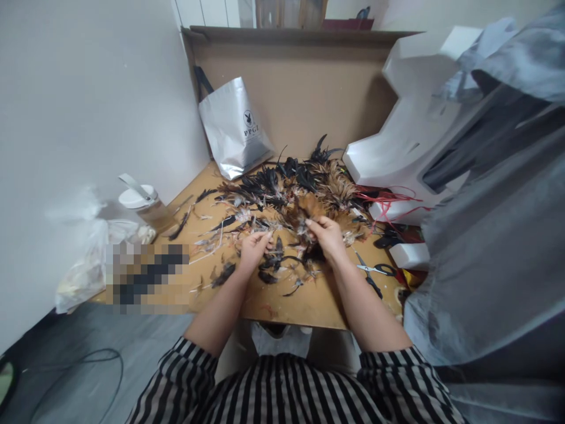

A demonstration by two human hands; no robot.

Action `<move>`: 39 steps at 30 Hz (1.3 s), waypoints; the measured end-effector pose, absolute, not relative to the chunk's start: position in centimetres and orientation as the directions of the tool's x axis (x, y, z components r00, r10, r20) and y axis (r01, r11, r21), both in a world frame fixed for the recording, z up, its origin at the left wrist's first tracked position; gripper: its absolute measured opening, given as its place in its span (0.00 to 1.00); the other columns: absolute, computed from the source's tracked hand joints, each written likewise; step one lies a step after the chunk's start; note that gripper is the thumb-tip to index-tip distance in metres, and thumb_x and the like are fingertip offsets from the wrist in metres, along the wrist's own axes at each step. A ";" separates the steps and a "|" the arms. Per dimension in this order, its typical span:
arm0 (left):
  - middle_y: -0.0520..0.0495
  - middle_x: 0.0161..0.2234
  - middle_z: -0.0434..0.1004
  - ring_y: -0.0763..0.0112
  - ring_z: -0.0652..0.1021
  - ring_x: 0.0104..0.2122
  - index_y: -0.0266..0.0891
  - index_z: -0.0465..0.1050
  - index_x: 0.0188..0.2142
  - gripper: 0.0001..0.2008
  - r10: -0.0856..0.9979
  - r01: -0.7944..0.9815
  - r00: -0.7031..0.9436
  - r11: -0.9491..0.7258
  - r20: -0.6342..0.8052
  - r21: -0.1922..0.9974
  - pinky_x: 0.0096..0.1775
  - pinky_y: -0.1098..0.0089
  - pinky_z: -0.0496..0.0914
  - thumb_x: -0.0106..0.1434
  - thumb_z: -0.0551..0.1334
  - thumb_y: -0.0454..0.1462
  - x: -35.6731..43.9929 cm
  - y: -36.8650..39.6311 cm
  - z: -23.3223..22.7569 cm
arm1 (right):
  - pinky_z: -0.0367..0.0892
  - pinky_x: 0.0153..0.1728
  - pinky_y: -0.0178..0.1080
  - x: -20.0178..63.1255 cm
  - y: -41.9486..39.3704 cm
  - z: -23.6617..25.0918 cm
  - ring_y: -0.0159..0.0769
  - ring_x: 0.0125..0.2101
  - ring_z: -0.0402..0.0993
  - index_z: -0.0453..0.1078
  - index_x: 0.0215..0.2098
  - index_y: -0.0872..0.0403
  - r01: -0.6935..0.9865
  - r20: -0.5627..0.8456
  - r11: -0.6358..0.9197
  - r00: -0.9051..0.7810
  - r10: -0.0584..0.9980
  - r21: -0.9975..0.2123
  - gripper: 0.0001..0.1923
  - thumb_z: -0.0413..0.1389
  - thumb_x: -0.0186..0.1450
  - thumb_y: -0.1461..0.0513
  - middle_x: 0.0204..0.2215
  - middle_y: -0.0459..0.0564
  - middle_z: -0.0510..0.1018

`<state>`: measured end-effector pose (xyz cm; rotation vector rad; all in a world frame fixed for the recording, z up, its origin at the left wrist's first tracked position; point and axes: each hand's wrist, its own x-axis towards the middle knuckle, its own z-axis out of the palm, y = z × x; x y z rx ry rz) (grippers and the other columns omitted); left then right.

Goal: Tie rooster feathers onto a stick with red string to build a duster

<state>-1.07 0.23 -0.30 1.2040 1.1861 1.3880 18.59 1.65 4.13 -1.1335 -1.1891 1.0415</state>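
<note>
A heap of black, brown and grey feathers [291, 188] covers the middle of a brown board table [309, 303]. My left hand [253, 248] is curled at the heap's near edge, fingers pinching small feathers. My right hand [327, 234] reaches into the brown feathers, fingers closed on a tuft. Loose dark feathers [225, 274] lie scattered in front of both hands.
Scissors [375, 271] lie right of my right hand. Red strings [388, 200] and white foam pieces [410, 141] sit at the right. A silver bag [233, 129] leans on the cardboard back wall. A lidded cup [143, 203] and a plastic bag [83, 265] stand at left. Grey cloth [494, 235] hangs right.
</note>
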 end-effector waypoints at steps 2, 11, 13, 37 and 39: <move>0.47 0.25 0.75 0.78 0.70 0.19 0.33 0.72 0.30 0.15 0.982 -0.047 -0.141 -0.136 0.128 0.990 0.20 0.77 0.64 0.52 0.61 0.45 -1.4 0.3 -0.3 | 0.53 0.16 0.30 20.8 1.1 5.2 0.25 0.14 0.58 0.62 0.20 0.55 0.033 0.186 0.183 0.150 0.971 -0.982 0.17 0.59 0.50 0.51 0.13 0.41 0.66; 0.47 0.23 0.73 0.79 0.69 0.18 0.33 0.73 0.29 0.16 0.971 -0.014 -0.179 -0.162 0.157 0.987 0.18 0.78 0.63 0.53 0.60 0.46 -1.8 0.8 -0.9 | 0.55 0.19 0.32 28.6 1.3 2.6 0.28 0.16 0.62 0.64 0.18 0.57 0.386 0.139 0.057 0.189 0.972 -0.921 0.17 0.56 0.52 0.52 0.15 0.46 0.70; 0.48 0.22 0.73 0.79 0.69 0.17 0.33 0.72 0.28 0.16 0.968 -0.003 -0.196 -0.163 0.160 0.987 0.18 0.78 0.63 0.52 0.61 0.46 -1.9 0.9 -1.0 | 0.55 0.21 0.32 28.7 2.1 1.6 0.28 0.17 0.62 0.64 0.18 0.57 0.557 0.137 0.016 0.176 0.975 -0.830 0.15 0.55 0.54 0.54 0.14 0.45 0.69; 0.42 0.57 0.58 0.57 0.57 0.58 0.43 0.66 0.50 0.21 0.535 0.521 0.801 -0.844 0.268 0.127 0.54 0.55 0.55 0.58 0.57 0.44 -0.2 -4.9 1.4 | 0.63 0.36 0.38 28.9 -0.2 3.1 0.37 0.32 0.70 0.71 0.38 0.56 0.830 0.488 0.222 0.068 0.870 -0.511 0.13 0.52 0.58 0.58 0.34 0.52 0.76; 0.42 0.57 0.60 0.57 0.57 0.57 0.43 0.66 0.50 0.20 0.566 0.566 0.784 -0.820 0.253 0.080 0.54 0.54 0.55 0.60 0.54 0.44 -0.9 -3.2 0.8 | 0.64 0.36 0.38 29.1 -1.9 2.9 0.37 0.32 0.70 0.71 0.37 0.55 0.826 0.508 0.256 0.041 0.860 -0.501 0.12 0.51 0.58 0.58 0.33 0.52 0.75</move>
